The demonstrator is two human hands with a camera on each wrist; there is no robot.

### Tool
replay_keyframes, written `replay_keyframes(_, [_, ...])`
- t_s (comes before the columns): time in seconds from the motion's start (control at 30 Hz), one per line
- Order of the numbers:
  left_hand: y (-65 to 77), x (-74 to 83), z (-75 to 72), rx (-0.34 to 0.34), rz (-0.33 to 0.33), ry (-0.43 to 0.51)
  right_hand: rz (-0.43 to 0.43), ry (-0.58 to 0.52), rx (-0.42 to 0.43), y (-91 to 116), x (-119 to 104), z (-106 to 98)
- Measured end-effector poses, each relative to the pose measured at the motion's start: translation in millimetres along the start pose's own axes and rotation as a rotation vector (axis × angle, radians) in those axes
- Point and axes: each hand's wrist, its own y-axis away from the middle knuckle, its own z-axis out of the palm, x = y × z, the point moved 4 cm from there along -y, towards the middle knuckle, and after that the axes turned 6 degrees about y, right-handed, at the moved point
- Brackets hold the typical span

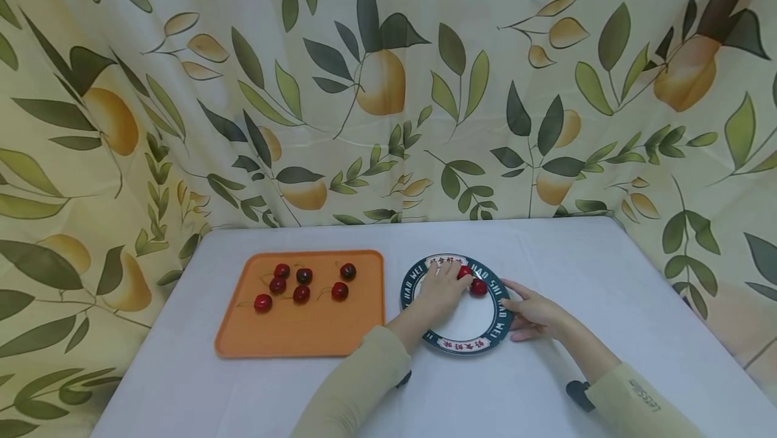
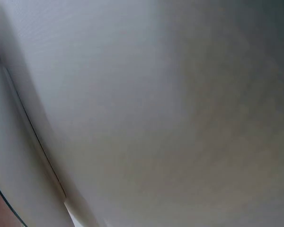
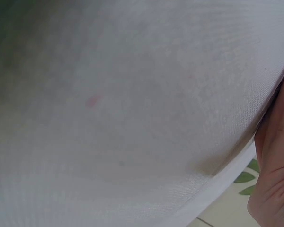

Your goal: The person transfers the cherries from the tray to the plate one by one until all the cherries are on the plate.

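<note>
White-covered surface (image 1: 473, 397). On it, an orange tray (image 1: 291, 337) carries seven dark-red cherries (image 1: 301, 294); just right of it sits a dark-rimmed plate (image 1: 469, 324), probably stiff and smooth, best held by its rim. The right hand (image 1: 537, 313) grasps that rim; the left hand (image 1: 438, 293) reaches over the plate to two visible cherries (image 1: 478, 287), its grip impossible to tell. Cherries seem light, slippery, easily bruised: pinch gently by the sides.

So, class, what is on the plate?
On the plate, two cherries show, close by the left hand. Anything under that hand is covered and cannot be seen.
</note>
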Motion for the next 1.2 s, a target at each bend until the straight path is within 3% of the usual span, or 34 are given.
replay_keyframes(0.37, [0.8, -0.2, 1.6, 0.003, -0.011, -0.026, 0.010, -0.021, -0.007, 2.6, -1.4, 1.1])
replay_keyframes(0.67, [8.7, -9.6, -14.6, 0.118, -0.011, -0.063, 0.002, -0.018, -0.008, 4.2, -3.3, 1.6])
replay_keyframes(0.87, [30.1, -29.3, -30.6, 0.112, -0.061, -0.086, 0.007, -0.019, -0.007, 3.3, -3.0, 1.6])
replay_keyframes(1.2, [79.7, -77.4, -45.4, 0.119, -0.092, -0.021, 0.016, -0.018, 0.002, -0.1, -0.8, 0.4])
